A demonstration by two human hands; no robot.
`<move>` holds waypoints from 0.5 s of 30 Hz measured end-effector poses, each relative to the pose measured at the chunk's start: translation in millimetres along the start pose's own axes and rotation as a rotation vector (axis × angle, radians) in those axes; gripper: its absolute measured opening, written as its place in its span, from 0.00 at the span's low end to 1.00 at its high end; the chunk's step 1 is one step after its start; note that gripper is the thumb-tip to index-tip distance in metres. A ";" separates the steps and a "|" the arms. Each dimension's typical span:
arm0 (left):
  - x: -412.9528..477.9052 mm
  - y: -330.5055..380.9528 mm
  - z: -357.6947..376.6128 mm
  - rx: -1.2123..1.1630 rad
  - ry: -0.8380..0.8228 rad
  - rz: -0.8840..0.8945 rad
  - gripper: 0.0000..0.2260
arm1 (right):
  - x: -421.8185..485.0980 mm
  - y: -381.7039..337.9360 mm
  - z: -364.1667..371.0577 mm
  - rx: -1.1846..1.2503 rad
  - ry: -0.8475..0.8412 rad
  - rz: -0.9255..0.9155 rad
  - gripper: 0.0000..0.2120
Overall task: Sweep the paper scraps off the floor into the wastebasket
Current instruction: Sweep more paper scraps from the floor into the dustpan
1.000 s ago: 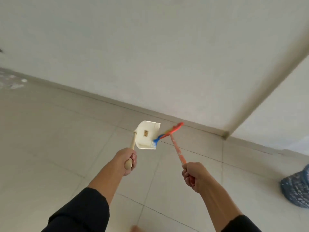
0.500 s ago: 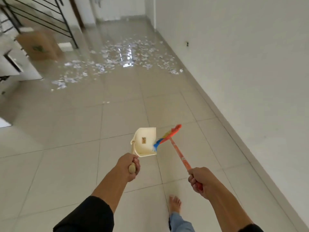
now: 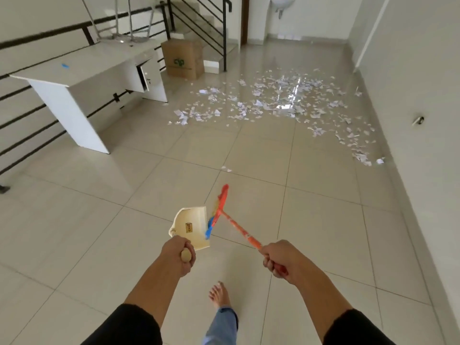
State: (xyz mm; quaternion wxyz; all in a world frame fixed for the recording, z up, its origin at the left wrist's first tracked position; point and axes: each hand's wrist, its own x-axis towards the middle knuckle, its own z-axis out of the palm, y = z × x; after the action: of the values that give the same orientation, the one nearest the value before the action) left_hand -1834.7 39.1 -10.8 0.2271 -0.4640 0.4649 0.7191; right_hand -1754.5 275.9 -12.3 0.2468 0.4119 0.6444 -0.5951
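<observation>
While the paper scraps [image 3: 281, 100] lie scattered over the glossy tiled floor [image 3: 82, 235] far ahead, between the cardboard box [image 3: 183, 58] and the right-hand wall, nothing has been swept yet; judging from the head view, the step in hand is the approach with the tools. The left hand [image 3: 178, 257] is curled round the rounded wooden end of the dustpan [image 3: 190, 227] handle, holding the cream pan low in front of the body. The right hand [image 3: 280, 260] grips the orange shaft of the broom [image 3: 219, 211], whose red head and blue bristles sit just beside the pan's right edge, apparently touching it. Both tools hang well apart from the main litter; one or two stray bits [image 3: 226, 169] lie nearer, a tile ahead. A bare foot [image 3: 219, 293] shows below, pointing toward the mess. A white desk [image 3: 74, 70] stands at the left by the railing. No wastebasket is in view. The next move, I judge, calls for closing the gap, parting broom from pan, setting the pan's lip flat on the tiles and drawing the scraps together, working in from the wall-side trail.
</observation>
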 end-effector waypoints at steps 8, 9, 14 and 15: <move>101.1 148.3 150.4 -0.072 0.092 -0.048 0.08 | 159.9 -199.8 -2.0 -0.453 -0.073 -0.036 0.09; 113.7 169.7 170.2 -0.068 0.119 -0.050 0.08 | 181.9 -223.8 -2.0 -0.503 -0.077 -0.037 0.09; 168.0 259.3 254.6 -0.105 0.191 -0.075 0.10 | 271.7 -321.6 -12.7 -0.709 -0.102 -0.021 0.09; 181.5 273.9 269.0 -0.120 0.205 -0.083 0.09 | 292.5 -339.3 -17.6 -0.746 -0.096 -0.013 0.09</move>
State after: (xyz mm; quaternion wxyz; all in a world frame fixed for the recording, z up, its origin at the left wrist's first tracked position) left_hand -2249.7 129.3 -7.9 0.1797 -0.5667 0.4221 0.6845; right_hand -2188.9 378.5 -54.5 0.4061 0.2613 0.8072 -0.3395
